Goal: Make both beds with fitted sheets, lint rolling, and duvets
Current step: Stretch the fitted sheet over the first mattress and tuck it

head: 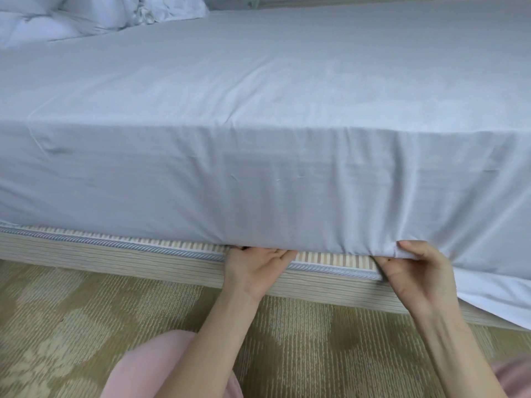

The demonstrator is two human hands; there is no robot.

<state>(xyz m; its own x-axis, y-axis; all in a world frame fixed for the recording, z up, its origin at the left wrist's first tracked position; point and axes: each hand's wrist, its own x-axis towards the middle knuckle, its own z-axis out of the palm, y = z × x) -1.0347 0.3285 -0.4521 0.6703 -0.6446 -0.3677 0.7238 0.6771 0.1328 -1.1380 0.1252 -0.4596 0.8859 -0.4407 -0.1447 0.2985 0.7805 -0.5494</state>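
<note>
Pale blue fitted sheet hem runs lengthwise just above the beige striped bed base; right hand pinches the bunched hem beside the loose overhang, while left hand fingers reach under, grip unclear.

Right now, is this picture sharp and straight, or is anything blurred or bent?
Head view: light soft and even, no glare on the sheet; the bed base bows, a wide-angle bend; the right hand pinching the sheet looks slightly smeared; the duvet at top left is soft.
</note>
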